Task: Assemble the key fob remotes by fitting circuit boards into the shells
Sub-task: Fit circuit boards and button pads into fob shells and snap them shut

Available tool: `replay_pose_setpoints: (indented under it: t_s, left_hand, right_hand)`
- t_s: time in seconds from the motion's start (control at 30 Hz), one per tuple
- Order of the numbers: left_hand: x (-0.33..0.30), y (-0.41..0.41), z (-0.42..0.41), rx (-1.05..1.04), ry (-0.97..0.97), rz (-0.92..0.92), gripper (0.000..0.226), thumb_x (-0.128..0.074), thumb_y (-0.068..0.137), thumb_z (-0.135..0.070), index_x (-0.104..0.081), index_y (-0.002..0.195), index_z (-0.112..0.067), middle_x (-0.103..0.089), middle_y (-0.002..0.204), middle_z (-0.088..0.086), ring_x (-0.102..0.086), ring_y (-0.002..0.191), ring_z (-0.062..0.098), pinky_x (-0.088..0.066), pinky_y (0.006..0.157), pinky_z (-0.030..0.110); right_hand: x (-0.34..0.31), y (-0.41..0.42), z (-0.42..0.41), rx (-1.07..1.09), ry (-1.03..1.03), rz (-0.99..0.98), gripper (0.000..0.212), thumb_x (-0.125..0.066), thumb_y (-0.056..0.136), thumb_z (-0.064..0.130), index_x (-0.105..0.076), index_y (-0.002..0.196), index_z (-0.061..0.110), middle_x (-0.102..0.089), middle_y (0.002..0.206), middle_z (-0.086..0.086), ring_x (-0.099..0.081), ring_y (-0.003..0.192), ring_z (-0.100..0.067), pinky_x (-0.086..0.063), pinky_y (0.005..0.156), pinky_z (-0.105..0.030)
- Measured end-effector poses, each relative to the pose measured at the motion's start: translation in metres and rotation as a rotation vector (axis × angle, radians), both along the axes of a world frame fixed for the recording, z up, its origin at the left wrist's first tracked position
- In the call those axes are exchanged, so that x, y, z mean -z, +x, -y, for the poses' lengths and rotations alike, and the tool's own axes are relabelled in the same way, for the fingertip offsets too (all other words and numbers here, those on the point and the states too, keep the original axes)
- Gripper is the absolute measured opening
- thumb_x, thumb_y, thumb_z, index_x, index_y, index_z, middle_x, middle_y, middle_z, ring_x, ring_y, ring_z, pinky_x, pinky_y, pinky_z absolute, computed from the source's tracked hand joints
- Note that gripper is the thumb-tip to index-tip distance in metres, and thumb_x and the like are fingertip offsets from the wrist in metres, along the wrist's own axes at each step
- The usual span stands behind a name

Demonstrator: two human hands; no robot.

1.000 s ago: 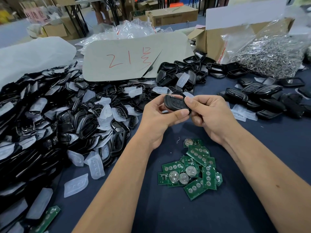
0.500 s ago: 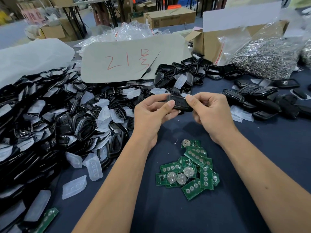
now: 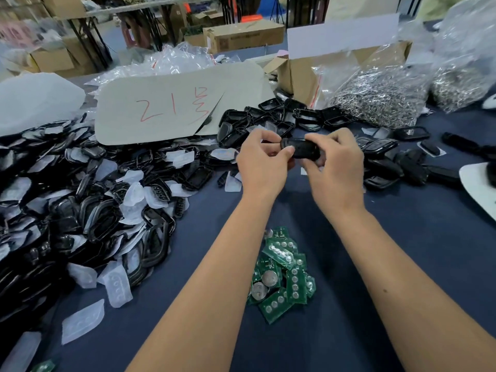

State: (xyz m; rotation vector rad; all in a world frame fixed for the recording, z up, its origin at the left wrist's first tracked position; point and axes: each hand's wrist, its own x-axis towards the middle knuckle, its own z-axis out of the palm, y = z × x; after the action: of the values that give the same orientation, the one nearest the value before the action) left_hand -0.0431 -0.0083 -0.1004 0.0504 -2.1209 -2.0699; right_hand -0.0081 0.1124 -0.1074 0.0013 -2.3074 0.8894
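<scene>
Both bare forearms reach forward, the left hand (image 3: 261,159) and right hand (image 3: 336,163) raised close together, wrists bent, fingers curled in a shared grip between them.

You have one view only, from the camera on your head (wide-angle, so edges bend): it looks forward and down over the counter (image 3: 402,264), forearms near, cardboard boxes (image 3: 243,36) far beyond.

A: Is the fob (image 3: 302,149) shut tight?
B: Can't tell, fingers (image 3: 284,151) cover both its ends.
A: And that white plate (image 3: 476,187)?
B: Cut off at the right edge; the far shelves are blurred
</scene>
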Motion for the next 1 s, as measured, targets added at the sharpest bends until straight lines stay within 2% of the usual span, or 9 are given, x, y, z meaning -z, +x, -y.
replay_pose_setpoints:
  t_s: [0.13,0.23,0.37,0.43,0.5,0.57,0.7,0.83,1.0]
  left_hand:
    - [-0.004,-0.015,-0.043,0.060,0.077,0.165,0.024,-0.079,0.084,0.003,-0.060,0.083,-0.013,-0.067,0.086,0.013,-0.075,0.088,0.039,-0.062,0.086,0.054]
    - [-0.003,-0.017,-0.069,0.123,0.079,0.237,0.018,-0.081,0.086,-0.007,-0.065,0.083,-0.013,-0.073,0.078,0.007,-0.074,0.069,0.023,-0.064,0.082,0.053]
    - [-0.004,-0.020,-0.083,0.160,-0.074,0.220,0.028,-0.080,0.086,-0.020,-0.072,0.060,-0.024,-0.076,0.073,0.001,-0.075,0.083,0.024,-0.064,0.081,0.049]
    - [-0.006,-0.021,-0.082,0.174,-0.145,0.170,0.025,-0.078,0.087,-0.026,-0.076,0.062,-0.024,-0.074,0.066,-0.007,-0.073,0.076,0.016,-0.064,0.075,0.040]
    - [-0.010,-0.025,-0.077,0.161,-0.197,0.110,0.023,-0.076,0.088,-0.031,-0.077,0.067,-0.021,-0.067,0.057,-0.013,-0.064,0.063,0.006,-0.056,0.066,0.029]
    - [-0.012,-0.034,-0.071,0.107,-0.200,0.085,0.026,-0.074,0.089,-0.031,-0.074,0.065,-0.018,-0.066,0.057,-0.010,-0.065,0.065,0.010,-0.056,0.070,0.030]
    - [-0.014,-0.052,-0.062,0.050,-0.089,0.136,0.029,-0.068,0.091,-0.021,-0.070,0.064,-0.012,-0.075,0.075,0.012,-0.074,0.085,0.036,-0.062,0.085,0.050]
    - [-0.011,-0.067,-0.063,0.029,-0.069,0.168,0.031,-0.066,0.092,-0.017,-0.068,0.062,-0.010,-0.075,0.076,0.016,-0.074,0.086,0.039,-0.061,0.084,0.054]
    - [-0.013,-0.078,-0.057,-0.031,-0.050,0.167,0.024,-0.065,0.091,-0.015,-0.069,0.077,0.004,-0.074,0.079,0.021,-0.074,0.081,0.040,-0.063,0.078,0.055]
  right_hand:
    - [-0.003,0.000,-0.016,0.206,-0.118,0.001,0.049,-0.070,0.089,0.000,-0.064,0.137,0.006,-0.050,0.115,-0.007,-0.063,0.090,-0.029,-0.052,0.094,-0.038]
    - [-0.005,0.001,-0.025,0.305,-0.168,-0.024,0.046,-0.063,0.092,0.002,-0.063,0.138,0.004,-0.055,0.126,-0.013,-0.062,0.104,-0.032,-0.048,0.100,-0.037]
    - [-0.006,-0.001,-0.033,0.510,-0.023,0.145,0.042,-0.062,0.093,0.018,-0.068,0.134,0.017,-0.058,0.143,-0.007,-0.044,0.129,-0.035,-0.039,0.102,-0.045]
    - [-0.010,-0.003,-0.033,0.543,0.012,0.181,0.037,-0.063,0.094,0.023,-0.070,0.130,0.024,-0.058,0.146,-0.002,-0.041,0.133,-0.033,-0.036,0.102,-0.049]
    - [-0.019,-0.011,-0.032,0.529,0.072,0.117,0.031,-0.064,0.094,0.024,-0.074,0.123,0.027,-0.062,0.139,0.000,-0.042,0.132,-0.032,-0.035,0.101,-0.050]
    - [-0.031,-0.031,-0.034,0.489,0.179,0.132,0.026,-0.063,0.094,0.023,-0.077,0.115,0.026,-0.068,0.126,-0.002,-0.046,0.126,-0.033,-0.036,0.097,-0.048]
    - [-0.049,-0.100,-0.043,0.358,0.436,0.471,0.026,-0.065,0.094,0.019,-0.073,0.118,0.022,-0.068,0.125,-0.011,-0.047,0.129,-0.038,-0.039,0.106,-0.050]
    - [-0.045,-0.149,-0.052,0.157,0.515,0.796,0.046,-0.065,0.090,0.010,-0.061,0.136,0.012,-0.059,0.138,-0.020,-0.053,0.131,-0.041,-0.048,0.109,-0.050]
    - [-0.047,-0.168,-0.041,-0.029,0.628,0.615,0.035,-0.065,0.089,0.006,-0.071,0.120,0.021,-0.068,0.126,-0.016,-0.062,0.118,-0.037,-0.048,0.093,-0.037]
